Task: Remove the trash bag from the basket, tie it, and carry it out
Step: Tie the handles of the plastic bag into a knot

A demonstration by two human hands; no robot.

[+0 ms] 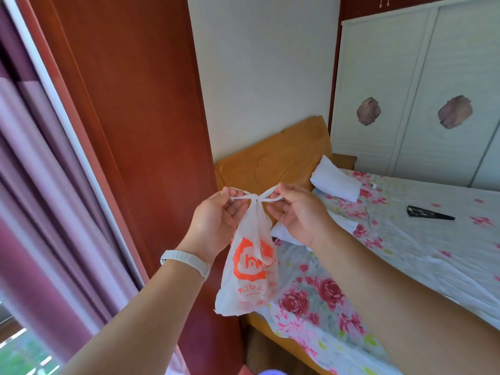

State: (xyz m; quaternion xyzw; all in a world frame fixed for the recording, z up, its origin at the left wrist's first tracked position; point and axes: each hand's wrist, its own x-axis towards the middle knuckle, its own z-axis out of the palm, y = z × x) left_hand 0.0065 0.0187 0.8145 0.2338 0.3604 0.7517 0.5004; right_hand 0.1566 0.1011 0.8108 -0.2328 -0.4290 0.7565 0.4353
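While knotted at its neck, trash bag (250,269) in both pinching grips, left hand (216,223), right hand (300,212), contents hidden.

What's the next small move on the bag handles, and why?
Probably pull both handles apart to cinch the knot. The left hand and right hand each pinch one handle of the trash bag, already crossed at the knot, which looks loose.

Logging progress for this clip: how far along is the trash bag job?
Done: the trash bag is out of the basket, which is not in view, and hangs in the air. In hand: the left hand and right hand pull its handles apart across a knot. Left: finishing the knot and carrying it out.
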